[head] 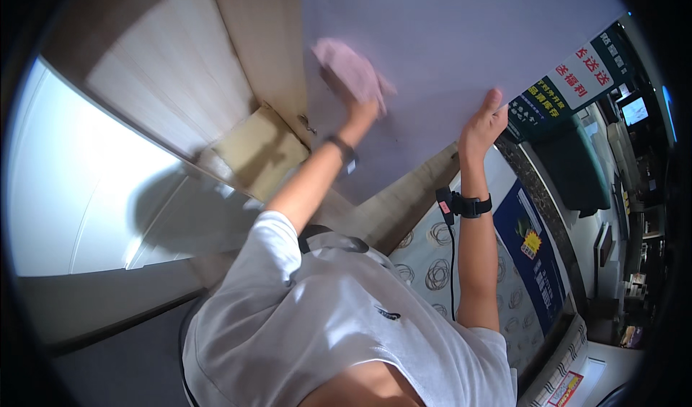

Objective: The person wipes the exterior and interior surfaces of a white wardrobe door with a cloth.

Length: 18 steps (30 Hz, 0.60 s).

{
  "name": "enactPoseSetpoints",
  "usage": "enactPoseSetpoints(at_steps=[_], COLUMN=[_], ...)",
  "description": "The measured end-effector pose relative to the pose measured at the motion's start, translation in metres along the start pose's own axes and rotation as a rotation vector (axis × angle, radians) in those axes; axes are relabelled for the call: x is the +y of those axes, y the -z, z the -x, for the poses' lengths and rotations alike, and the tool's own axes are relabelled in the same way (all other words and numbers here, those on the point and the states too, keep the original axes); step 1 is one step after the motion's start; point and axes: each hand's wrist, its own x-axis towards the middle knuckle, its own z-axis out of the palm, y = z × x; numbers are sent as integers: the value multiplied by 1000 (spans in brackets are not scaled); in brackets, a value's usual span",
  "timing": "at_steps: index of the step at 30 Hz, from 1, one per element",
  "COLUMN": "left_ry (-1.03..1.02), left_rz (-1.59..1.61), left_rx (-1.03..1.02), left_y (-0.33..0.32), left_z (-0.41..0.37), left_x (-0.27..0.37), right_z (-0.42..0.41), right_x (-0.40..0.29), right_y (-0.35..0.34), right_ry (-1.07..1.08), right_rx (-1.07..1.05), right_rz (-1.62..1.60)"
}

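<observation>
A wide grey-lavender cabinet door panel [432, 39] stands open before me, with a metal hinge [306, 124] at its left side. My left hand [359, 90] holds a crumpled pink cloth [346, 63] against the face of the door; motion blurs both. The cloth hides most of the fingers. At the door's right edge is my right hand [484, 123], thumb on the front face and fingers wrapped behind the edge, partly hidden. A black strap with a small device [446, 207] and a cable circles the right wrist; a dark band [343, 150] is on the left.
To the left is the pale wood cabinet interior [178, 66], with a yellowish board [265, 147] low inside and a glossy white panel [81, 190]. On the right lie a swirl-patterned mattress [438, 255], a navy printed sheet [527, 245], a printed sign [578, 77] and a green upholstered piece [573, 163].
</observation>
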Motion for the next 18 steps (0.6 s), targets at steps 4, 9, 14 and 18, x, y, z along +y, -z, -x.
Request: enactPoseSetpoints(at_steps=[4, 9, 14, 18], left_ry=[-94, -140, 36, 412], left_rz=[-175, -148, -355, -396], left_rx=[230, 368, 91, -506], left_y=[9, 7, 7, 34], left_z=[-111, -46, 28, -37], left_x=[-27, -41, -66, -8], right_z=[3, 13, 10, 11], right_x=[2, 2, -3, 4], right_y=[2, 1, -4, 1], right_ry=[-29, -29, -10, -40], right_rx=[61, 112, 107, 79], right_rz=[59, 70, 49, 43])
